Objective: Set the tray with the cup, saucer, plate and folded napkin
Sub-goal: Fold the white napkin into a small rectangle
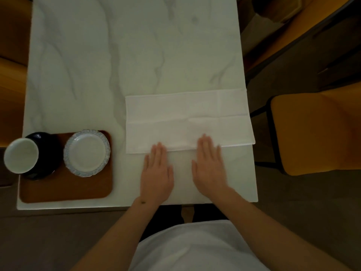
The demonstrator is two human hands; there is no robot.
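Observation:
A brown tray [64, 187] lies at the table's near left corner. On its far left stands a cup [21, 155], white inside and dark outside, on a dark saucer [49, 153]. Beside them on the tray rests a white plate [87, 152] with a scalloped blue rim. A white napkin [187, 118] lies spread flat and folded once on the right half of the table. My left hand [157, 173] and my right hand [211, 166] lie flat, palms down, fingers together, with the fingertips on the napkin's near edge.
The white marble table [117, 55] stretches away ahead. A yellow chair [316, 133] stands at the right, close to the table's edge. More yellow seating shows at the left edge and the far right.

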